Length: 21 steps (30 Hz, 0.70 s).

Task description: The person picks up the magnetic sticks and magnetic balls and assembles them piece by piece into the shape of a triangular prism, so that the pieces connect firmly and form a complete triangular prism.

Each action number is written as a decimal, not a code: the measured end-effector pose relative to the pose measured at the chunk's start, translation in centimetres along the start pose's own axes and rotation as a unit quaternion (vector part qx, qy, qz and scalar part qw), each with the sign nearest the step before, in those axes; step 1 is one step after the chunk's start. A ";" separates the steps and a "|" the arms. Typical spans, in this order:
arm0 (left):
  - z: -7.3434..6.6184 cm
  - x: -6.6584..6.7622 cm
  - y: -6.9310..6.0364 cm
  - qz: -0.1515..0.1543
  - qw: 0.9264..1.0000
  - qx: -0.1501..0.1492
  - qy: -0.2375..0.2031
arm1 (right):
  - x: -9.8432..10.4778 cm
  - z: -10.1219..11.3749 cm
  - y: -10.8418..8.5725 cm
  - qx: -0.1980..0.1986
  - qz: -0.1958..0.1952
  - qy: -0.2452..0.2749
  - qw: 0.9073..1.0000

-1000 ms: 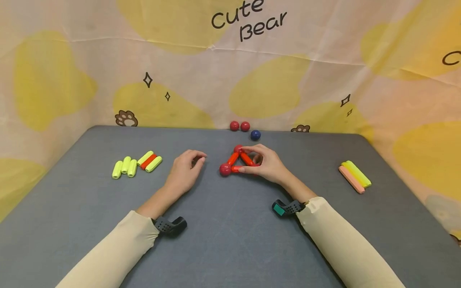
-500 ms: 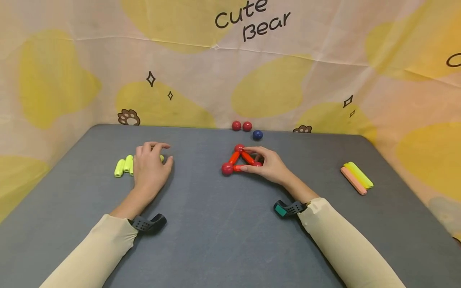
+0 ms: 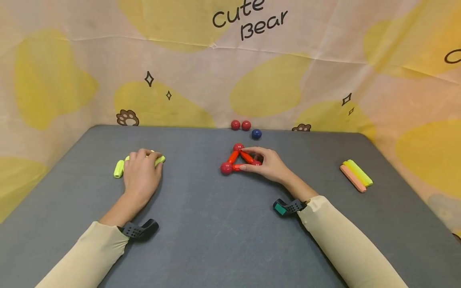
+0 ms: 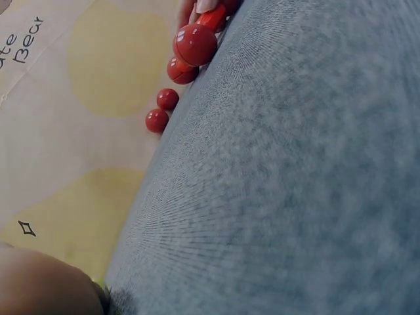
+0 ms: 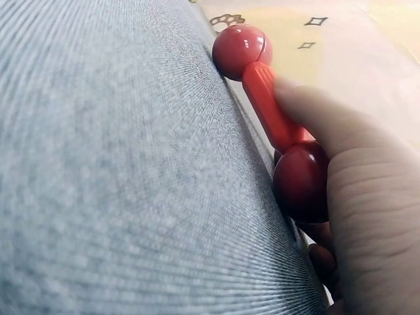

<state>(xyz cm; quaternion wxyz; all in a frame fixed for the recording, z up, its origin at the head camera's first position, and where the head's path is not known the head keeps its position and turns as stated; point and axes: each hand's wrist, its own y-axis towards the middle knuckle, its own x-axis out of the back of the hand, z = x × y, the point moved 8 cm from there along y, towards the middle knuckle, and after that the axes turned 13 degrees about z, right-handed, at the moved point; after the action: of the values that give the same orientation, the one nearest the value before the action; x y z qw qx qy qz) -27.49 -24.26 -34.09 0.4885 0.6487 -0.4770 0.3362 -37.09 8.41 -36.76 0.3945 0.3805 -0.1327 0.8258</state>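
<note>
On the grey table lies a triangle of red magnetic rods (image 3: 233,156) joined by red balls (image 3: 226,168) at its corners. My right hand (image 3: 268,164) holds its right side between thumb and fingers; the wrist view shows the thumb against a red rod (image 5: 268,108). At the left, my left hand (image 3: 142,176) is over a group of short yellow-green magnetic rods (image 3: 118,169), fingers bent down among them. One yellow-green rod (image 3: 160,160) shows beside its index finger and thumb. Its fingertips are hidden, so a hold cannot be made out.
Behind the triangle are two loose red balls (image 3: 241,125) and a dark blue ball (image 3: 256,134). A longer yellow rod (image 3: 358,173) and a salmon rod (image 3: 352,179) lie side by side at the right. A printed cloth (image 3: 187,80) hangs behind the table's back edge.
My left hand has moved left from near the triangle and come down onto the short rods, covering most of them. The right hand keeps its hold on the triangle, which stays in place.
</note>
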 end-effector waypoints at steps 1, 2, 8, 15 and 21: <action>-0.2 0.0 0.0 -0.002 1.000 -0.010 0.001 | 0.0 -0.1 0.0 -0.001 0.000 -0.001 1.000; -0.3 -0.1 0.0 -0.002 1.000 -0.021 0.001 | -0.1 -0.1 0.0 -0.001 0.001 -0.001 1.000; -1.3 -0.7 0.3 0.020 0.996 -0.086 -0.014 | -0.3 -0.3 0.0 -0.004 0.008 0.003 1.000; -2.2 -2.5 0.8 0.124 0.980 -0.130 -0.080 | -0.5 -0.2 0.3 -0.005 0.012 0.012 1.000; -1.9 -2.9 1.6 0.107 0.967 -0.081 -0.217 | -0.4 -0.1 0.3 -0.006 0.012 0.015 1.000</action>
<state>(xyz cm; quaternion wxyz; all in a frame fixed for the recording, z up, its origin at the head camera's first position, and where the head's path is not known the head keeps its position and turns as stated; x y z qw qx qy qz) -29.86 -21.76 -35.67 0.3857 0.6094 -0.6640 0.1974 -37.21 8.02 -37.06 0.3887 0.3638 -0.1362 0.8355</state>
